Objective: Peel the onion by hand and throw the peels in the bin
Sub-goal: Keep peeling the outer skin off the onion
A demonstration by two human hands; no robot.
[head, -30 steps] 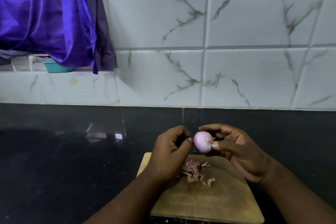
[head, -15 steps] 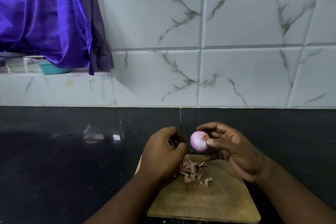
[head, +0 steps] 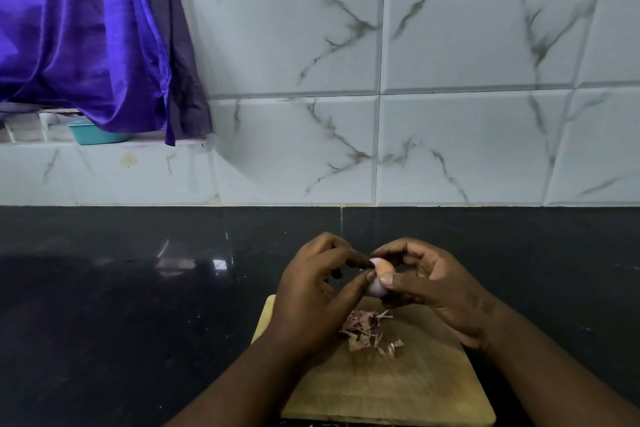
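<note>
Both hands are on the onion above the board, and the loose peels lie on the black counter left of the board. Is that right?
Not quite. The head view shows the peels piled on the wooden board, not on the black counter. The rest holds: the left hand and right hand both hold the onion above the board.

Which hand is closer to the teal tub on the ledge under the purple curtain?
Left. The left hand is right of the teal tub, nearer the person; the right hand lies farther right, beyond the onion both hold.
</note>
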